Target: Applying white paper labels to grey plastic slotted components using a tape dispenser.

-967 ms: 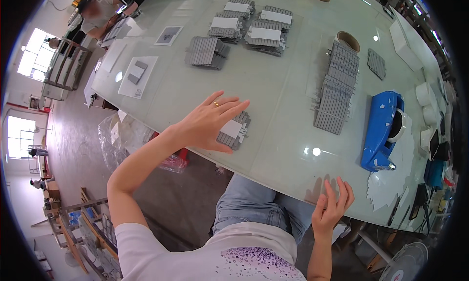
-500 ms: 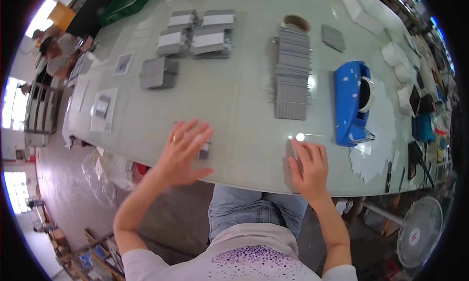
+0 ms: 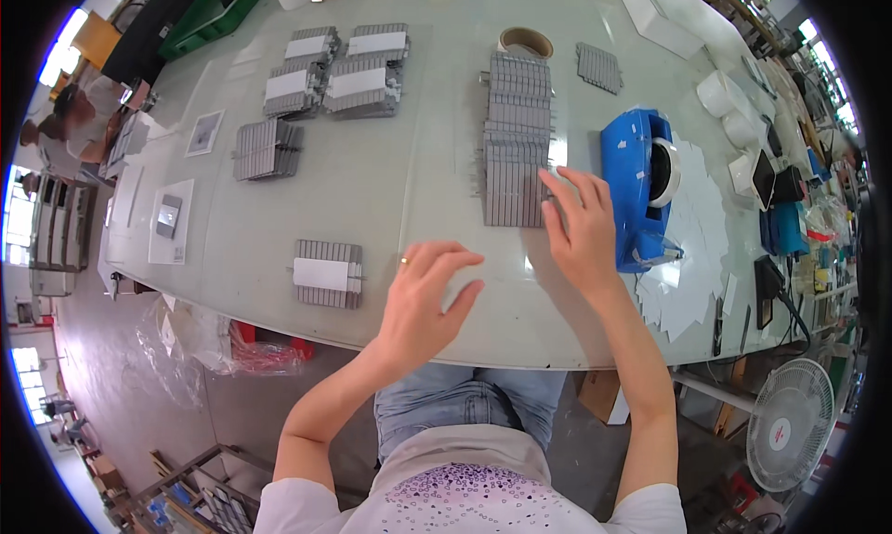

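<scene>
My right hand reaches forward with fingers spread, its fingertips touching the near end of a long row of grey ribbed parts on the pale table. My left hand hovers open above the table near the front edge and holds nothing. Just left of it lies a small grey ribbed bundle with a white label. A blue tape dispenser stands right of my right hand.
Several labelled grey bundles lie at the far side, one unlabelled stack nearer. A tape roll and a small grey pad lie beyond the row. White paper scraps spread at right. A fan stands on the floor.
My left hand has come off the small labelled bundle and moved right. My right hand has risen from the table's front edge and reached forward to the long grey row.
</scene>
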A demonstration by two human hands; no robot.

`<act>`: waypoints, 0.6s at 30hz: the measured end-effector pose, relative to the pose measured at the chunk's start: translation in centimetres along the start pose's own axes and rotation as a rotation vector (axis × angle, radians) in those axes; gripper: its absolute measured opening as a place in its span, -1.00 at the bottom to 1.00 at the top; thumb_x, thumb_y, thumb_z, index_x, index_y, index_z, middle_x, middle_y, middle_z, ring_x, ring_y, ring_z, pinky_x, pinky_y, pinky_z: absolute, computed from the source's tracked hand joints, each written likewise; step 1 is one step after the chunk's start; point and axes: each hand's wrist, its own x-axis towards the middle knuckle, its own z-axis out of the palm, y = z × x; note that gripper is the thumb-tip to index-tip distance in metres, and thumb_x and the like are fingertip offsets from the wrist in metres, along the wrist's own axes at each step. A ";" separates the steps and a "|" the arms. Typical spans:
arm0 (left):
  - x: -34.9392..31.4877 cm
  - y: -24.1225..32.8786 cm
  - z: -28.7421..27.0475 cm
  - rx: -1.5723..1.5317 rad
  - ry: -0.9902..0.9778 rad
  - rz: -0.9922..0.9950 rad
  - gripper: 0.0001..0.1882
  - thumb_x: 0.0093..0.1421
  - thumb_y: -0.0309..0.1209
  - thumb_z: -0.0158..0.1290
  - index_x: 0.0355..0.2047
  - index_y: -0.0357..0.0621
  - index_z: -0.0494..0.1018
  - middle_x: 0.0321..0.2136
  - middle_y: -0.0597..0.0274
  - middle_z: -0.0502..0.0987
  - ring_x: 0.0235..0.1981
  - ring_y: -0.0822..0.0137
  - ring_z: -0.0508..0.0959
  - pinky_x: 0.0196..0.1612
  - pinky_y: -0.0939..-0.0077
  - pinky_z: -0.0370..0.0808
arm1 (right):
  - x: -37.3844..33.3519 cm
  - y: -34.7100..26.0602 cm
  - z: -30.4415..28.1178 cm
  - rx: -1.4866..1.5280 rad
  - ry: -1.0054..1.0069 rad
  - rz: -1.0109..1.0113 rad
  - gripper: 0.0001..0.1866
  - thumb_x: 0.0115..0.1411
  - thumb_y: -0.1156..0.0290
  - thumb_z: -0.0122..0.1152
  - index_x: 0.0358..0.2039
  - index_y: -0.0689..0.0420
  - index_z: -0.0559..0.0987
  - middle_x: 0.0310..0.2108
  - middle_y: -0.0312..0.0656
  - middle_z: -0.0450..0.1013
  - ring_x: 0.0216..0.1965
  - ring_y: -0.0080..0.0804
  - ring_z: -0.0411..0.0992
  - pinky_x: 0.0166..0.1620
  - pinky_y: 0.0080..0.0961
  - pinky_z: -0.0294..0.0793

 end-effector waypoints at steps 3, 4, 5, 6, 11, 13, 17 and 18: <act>-0.6 1.2 0.5 -0.041 -0.100 0.066 -0.70 0.02 -0.57 0.22 -0.19 -0.15 0.53 -0.20 0.13 0.50 -0.16 0.09 0.48 -0.09 0.27 0.44 | 1.6 -0.1 1.0 -0.120 -0.043 -0.103 -0.54 0.23 0.30 0.13 0.15 0.07 0.45 0.21 -0.11 0.28 0.24 -0.06 0.18 0.20 -0.16 0.19; -1.5 1.3 0.7 -0.053 -0.134 0.086 -0.70 0.01 -0.57 0.22 -0.19 -0.14 0.53 -0.20 0.15 0.51 -0.15 0.09 0.48 -0.09 0.27 0.44 | 2.2 -0.2 1.4 -0.163 -0.085 -0.138 -0.48 0.25 0.25 0.12 0.22 0.06 0.39 0.30 -0.10 0.19 0.31 -0.04 0.10 0.25 -0.10 0.12; -2.3 1.4 1.0 -0.073 -0.170 0.108 -0.69 0.00 -0.57 0.22 -0.20 -0.13 0.53 -0.20 0.16 0.51 -0.15 0.10 0.48 -0.09 0.26 0.44 | 2.5 -0.1 1.6 -0.160 -0.082 -0.140 -0.48 0.25 0.25 0.12 0.22 0.06 0.39 0.30 -0.10 0.19 0.31 -0.04 0.10 0.25 -0.10 0.12; -3.0 1.2 1.1 -0.070 -0.170 0.109 -0.69 0.00 -0.57 0.22 -0.20 -0.13 0.53 -0.20 0.16 0.51 -0.15 0.10 0.48 -0.09 0.26 0.44 | 2.8 0.1 1.8 -0.173 -0.116 -0.158 -0.45 0.26 0.21 0.11 0.24 0.06 0.36 0.33 -0.11 0.15 0.35 -0.04 0.04 0.28 -0.07 0.07; -5.6 -0.1 2.1 0.082 -0.080 0.163 -0.71 -0.05 -0.56 0.24 -0.26 -0.10 0.56 -0.22 0.22 0.51 -0.14 0.13 0.50 -0.12 0.27 0.47 | 3.1 0.6 1.7 -0.177 -0.181 -0.202 -0.43 0.28 0.14 0.07 0.26 0.06 0.33 0.36 -0.12 0.10 0.39 -0.04 -0.05 0.34 -0.02 -0.03; -5.8 -0.6 2.5 0.096 -0.056 0.166 -0.73 -0.05 -0.56 0.24 -0.27 -0.10 0.56 -0.22 0.22 0.51 -0.14 0.14 0.50 -0.12 0.28 0.47 | 2.9 0.8 1.7 -0.171 -0.204 -0.208 -0.42 0.29 0.11 0.06 0.27 0.07 0.33 0.37 -0.12 0.08 0.40 -0.05 -0.06 0.36 -0.01 -0.06; -5.8 -0.7 2.9 0.115 -0.008 0.187 -0.75 -0.06 -0.56 0.23 -0.31 -0.11 0.57 -0.24 0.24 0.52 -0.15 0.15 0.51 -0.12 0.29 0.47 | 2.8 0.7 1.4 -0.178 -0.218 -0.209 -0.42 0.28 0.11 0.07 0.25 0.08 0.34 0.37 -0.12 0.07 0.40 -0.04 -0.07 0.36 -0.01 -0.06; -5.9 -0.7 2.9 0.115 -0.007 0.189 -0.75 -0.06 -0.56 0.23 -0.31 -0.11 0.57 -0.24 0.24 0.52 -0.15 0.15 0.51 -0.12 0.29 0.47 | 2.7 0.5 1.4 -0.164 -0.224 -0.209 -0.43 0.28 0.11 0.07 0.24 0.08 0.36 0.37 -0.12 0.07 0.40 -0.04 -0.07 0.36 0.00 -0.06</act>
